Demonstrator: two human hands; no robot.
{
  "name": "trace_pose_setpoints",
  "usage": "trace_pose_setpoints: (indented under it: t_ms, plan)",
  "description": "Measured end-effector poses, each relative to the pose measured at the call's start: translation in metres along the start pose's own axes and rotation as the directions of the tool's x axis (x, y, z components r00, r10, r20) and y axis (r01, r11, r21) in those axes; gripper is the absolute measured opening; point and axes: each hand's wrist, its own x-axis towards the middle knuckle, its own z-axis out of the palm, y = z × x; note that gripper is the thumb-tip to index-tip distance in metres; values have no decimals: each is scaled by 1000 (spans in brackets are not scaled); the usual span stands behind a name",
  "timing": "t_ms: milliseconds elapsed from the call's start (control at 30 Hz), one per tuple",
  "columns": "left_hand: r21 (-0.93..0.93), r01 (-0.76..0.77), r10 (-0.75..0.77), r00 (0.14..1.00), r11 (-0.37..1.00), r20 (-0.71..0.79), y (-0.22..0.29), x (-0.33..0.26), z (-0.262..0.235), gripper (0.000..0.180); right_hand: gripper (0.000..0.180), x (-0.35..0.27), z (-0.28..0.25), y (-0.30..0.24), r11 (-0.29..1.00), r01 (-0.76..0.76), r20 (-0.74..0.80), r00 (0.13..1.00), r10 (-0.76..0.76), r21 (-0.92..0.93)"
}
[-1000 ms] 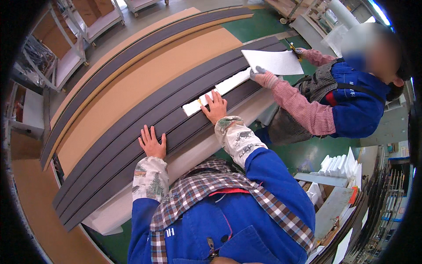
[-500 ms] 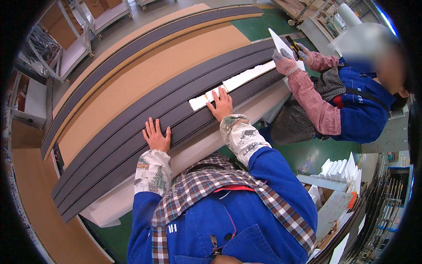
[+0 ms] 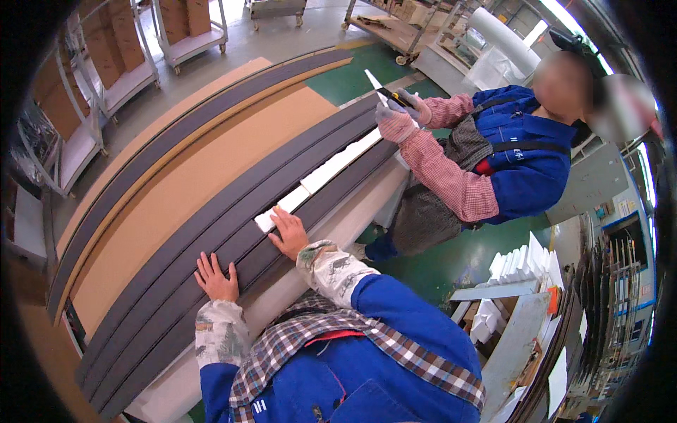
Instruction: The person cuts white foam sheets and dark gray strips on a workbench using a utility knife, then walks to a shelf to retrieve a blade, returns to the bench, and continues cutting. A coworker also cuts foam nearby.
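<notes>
Two bare hands lay flat on the dark grey panels [image 3: 233,211], a stack of long strips that ran from near left to far right across the bench. Left hand [image 3: 217,278] rested palm down with fingers spread wide, holding nothing. Right hand [image 3: 289,233] was also open and flat, fingertips touching the near end of the white strips [image 3: 321,176]. Those pale, narrow, block-like strips lay end to end along one dark panel, their long axis matching the panels and stretching away to the far right from the right hand. Right hand was the nearer one; left sat well apart, nearer and to the left. A co-worker's gloved hands [image 3: 398,116] held a thin white sheet at far right.
</notes>
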Motion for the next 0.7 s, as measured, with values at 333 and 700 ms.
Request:
trace_pose_setpoints:
  t_ms: [333, 700]
  plan:
    - [-36, 1, -2, 1000, 999, -12, 1, 0, -1, 58, 55, -4, 4, -2, 997, -55, 15, 998, 56, -52]
    - [-9, -24, 24, 998, 1000, -53, -3, -2, 6, 58, 54, -5, 0, -5, 998, -61, 30, 998, 62, -18]
